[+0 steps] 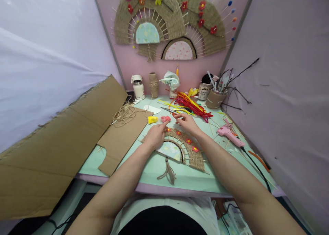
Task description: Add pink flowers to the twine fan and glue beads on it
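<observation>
A half-round woven twine fan (197, 158) lies on the table, with small red flowers (189, 141) along its band, a pale floral centre (169, 150) and a twine tassel (169, 173). My left hand (155, 135) rests over the fan's upper left, its index finger stretched to the edge of a pink lump (166, 119); the other fingertips are partly hidden. Above the fan, my right hand (189, 123) has its fingers curled, close to the scissors (167, 109). Whatever its fingertips hold is too small to make out. A yellow lump (153, 120) sits left of the pink one.
Red and yellow pipe cleaners (194, 106) are heaped behind my right hand. A pink glue gun (231, 135) lies right, its black cord trailing forward. Cardboard (125, 139) and loose twine (125, 114) are left. A twine spool (153, 86) and a twig-filled pot (216, 98) stand behind.
</observation>
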{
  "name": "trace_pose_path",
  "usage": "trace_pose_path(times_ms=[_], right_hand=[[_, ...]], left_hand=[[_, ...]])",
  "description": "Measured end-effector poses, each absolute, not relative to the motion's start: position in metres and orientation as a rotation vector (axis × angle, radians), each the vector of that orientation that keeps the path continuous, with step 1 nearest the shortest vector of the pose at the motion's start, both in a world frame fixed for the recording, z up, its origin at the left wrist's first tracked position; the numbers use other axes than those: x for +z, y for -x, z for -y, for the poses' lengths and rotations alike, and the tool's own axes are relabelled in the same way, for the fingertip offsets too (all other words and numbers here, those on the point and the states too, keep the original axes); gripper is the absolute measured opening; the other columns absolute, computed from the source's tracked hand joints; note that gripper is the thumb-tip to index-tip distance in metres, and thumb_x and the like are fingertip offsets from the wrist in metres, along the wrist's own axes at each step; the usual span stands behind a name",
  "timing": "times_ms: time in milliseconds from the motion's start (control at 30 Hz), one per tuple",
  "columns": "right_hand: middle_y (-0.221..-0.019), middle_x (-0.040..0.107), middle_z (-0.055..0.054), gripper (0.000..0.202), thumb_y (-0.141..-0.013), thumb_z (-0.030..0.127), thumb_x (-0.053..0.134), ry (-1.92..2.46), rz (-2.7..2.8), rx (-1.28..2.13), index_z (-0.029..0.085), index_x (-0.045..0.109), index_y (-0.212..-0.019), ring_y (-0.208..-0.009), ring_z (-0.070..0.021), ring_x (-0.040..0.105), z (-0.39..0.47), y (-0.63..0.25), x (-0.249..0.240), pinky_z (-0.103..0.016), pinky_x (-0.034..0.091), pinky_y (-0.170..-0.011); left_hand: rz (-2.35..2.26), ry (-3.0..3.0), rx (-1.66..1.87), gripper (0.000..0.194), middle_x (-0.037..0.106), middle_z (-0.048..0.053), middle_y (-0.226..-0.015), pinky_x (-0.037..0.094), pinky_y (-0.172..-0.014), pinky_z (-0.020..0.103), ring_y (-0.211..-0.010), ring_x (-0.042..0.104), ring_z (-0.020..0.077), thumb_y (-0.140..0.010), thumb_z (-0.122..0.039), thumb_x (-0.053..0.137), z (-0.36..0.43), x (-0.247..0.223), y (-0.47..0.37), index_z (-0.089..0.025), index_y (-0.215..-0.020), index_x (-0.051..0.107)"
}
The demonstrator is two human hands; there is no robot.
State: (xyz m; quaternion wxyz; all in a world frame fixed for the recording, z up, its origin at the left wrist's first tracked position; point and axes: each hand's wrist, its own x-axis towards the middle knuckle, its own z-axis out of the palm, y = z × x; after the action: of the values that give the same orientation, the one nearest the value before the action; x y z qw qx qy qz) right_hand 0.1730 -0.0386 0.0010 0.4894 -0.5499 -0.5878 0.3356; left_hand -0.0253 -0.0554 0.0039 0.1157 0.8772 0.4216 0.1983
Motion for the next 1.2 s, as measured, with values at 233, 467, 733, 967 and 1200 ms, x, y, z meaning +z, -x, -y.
trace_pose_path(times_ms=[233,467,733,967,1200], right_hand=[[-0.095,0.071,-0.004,0.020,-0.075,0.014,0.054,1.347,1.434,0.817,0.018,0.068,-0.089,-0.072,-0.0143,0.067,0.0386,-0.1729,0.0006,-0.031,0.053,-0.076],[-0.097,0.071,-0.005,0.018,-0.076,0.015,0.056,1.357,1.435,0.823,0.017,0.068,-0.090,-0.072,-0.0136,0.067,0.0388,-0.1718,0.0005,-0.030,0.052,-0.074],[-0.098,0.071,-0.006,0.019,-0.077,0.015,0.055,1.356,1.444,0.833,0.017,0.068,-0.091,-0.072,-0.0137,0.067,0.0410,-0.1711,0.0025,-0.029,0.052,-0.073],[-0.095,0.071,-0.005,0.020,-0.076,0.014,0.054,1.363,1.445,0.826,0.016,0.068,-0.090,-0.072,-0.0134,0.066,0.0406,-0.1703,0.0020,-0.029,0.052,-0.072],[-0.092,0.071,-0.005,0.020,-0.075,0.014,0.053,1.355,1.453,0.825,0.016,0.068,-0.089,-0.071,-0.0141,0.067,0.0408,-0.1705,0.0017,-0.028,0.052,-0.069]], left_hand=[[-1.293,-2.594,0.508,0.063,0.068,0.011,-0.115,0.043,-0.100,0.038,-0.112,0.059,0.0234,-0.077,-0.008,0.043,0.0539,-0.0009,0.0257,-0.015,-0.140,0.041],[-1.318,-2.581,0.556,0.065,0.068,0.007,-0.113,0.044,-0.097,0.036,-0.109,0.060,0.0218,-0.076,-0.006,0.043,0.0558,0.0048,0.0258,-0.020,-0.140,0.040],[-1.332,-2.609,0.453,0.060,0.067,0.012,-0.116,0.044,-0.097,0.038,-0.112,0.059,0.0243,-0.079,-0.009,0.042,0.0564,0.0018,0.0246,-0.015,-0.138,0.043],[-1.293,-2.584,0.551,0.062,0.065,0.010,-0.121,0.043,-0.100,0.037,-0.114,0.057,0.0220,-0.077,-0.006,0.041,0.0565,0.0039,0.0241,-0.017,-0.138,0.043],[-1.254,-2.591,0.458,0.062,0.060,0.013,-0.128,0.042,-0.101,0.038,-0.117,0.056,0.0234,-0.079,-0.007,0.039,0.0562,0.0016,0.0242,-0.014,-0.140,0.040]])
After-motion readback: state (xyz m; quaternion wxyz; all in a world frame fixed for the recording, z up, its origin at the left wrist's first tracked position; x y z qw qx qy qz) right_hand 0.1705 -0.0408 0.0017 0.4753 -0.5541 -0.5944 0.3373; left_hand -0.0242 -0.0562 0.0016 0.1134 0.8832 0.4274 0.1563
